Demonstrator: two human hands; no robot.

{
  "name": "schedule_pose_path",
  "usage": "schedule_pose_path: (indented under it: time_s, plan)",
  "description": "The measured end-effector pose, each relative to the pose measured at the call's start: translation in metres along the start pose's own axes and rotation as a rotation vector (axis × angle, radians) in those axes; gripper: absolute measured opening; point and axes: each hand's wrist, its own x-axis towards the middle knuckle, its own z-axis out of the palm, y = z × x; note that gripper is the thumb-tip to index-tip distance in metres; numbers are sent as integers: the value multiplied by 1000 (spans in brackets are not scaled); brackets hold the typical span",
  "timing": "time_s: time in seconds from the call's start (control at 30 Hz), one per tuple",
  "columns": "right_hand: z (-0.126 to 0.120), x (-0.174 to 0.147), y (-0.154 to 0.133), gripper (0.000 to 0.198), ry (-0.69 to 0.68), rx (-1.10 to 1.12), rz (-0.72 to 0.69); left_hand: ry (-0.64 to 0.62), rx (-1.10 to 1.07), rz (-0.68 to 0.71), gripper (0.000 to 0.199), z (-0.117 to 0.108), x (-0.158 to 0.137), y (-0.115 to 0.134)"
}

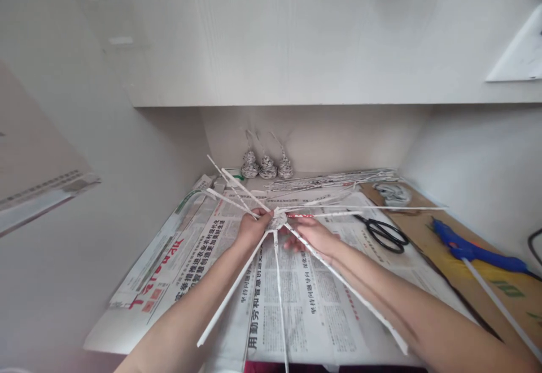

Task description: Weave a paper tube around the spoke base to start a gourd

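Over the spread newspaper sheets (pixel 186 260), leftmost, the left hand (pixel 255 227) has its grip pinching the near-left edge of a paper-strip hub (pixel 278 222), thumb on top. Behind, by the back wall, three small woven gourd shapes (pixel 267 169) stand in a row. The hub sits mid-view between the hands, roundish, with no single long axis; its spokes (pixel 234 289) radiate: several slant away to the left, three run toward the wearer, splaying left, nearly straight and right, and others point rightward, one long and almost level. At the hub's right edge, among the spokes, is the right hand (pixel 315 237); I cannot tell whether its grip pinches anything. Farther right lie black scissors (pixel 387 236), then a blue glue gun (pixel 493 255) over brown cardboard (pixel 421 232).
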Motion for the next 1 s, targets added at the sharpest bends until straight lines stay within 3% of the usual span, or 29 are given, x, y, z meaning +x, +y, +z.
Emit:
schedule_pose_path:
  time_s: [0.1,0.17,0.33,0.5,0.63,0.7,0.77,0.87,1.0]
  plan:
    - [4,1,1,23,-62,286,23,8,64,24,28,6,-7,5]
    - [7,4,4,22,-49,303,19,-7,98,69,26,9,-11,8]
    - [12,17,16,29,303,133,-61,-99,117,76,29,16,-17,9]
    - [9,19,16,29,424,80,-72,-165,83,37,33,18,-18,9]
    - [-10,22,9,29,425,100,-49,-393,-83,-50,45,10,-17,20]
    - [-27,24,3,27,356,97,-15,-545,-161,-68,63,6,-18,26]
    - [-45,24,-4,25,288,70,-4,-617,-204,-71,70,4,-19,28]
    - [-63,22,-13,23,301,16,-44,-582,-178,-130,60,8,-20,24]
    - [-61,17,-16,24,357,-59,-90,-454,-173,-203,46,19,-20,16]
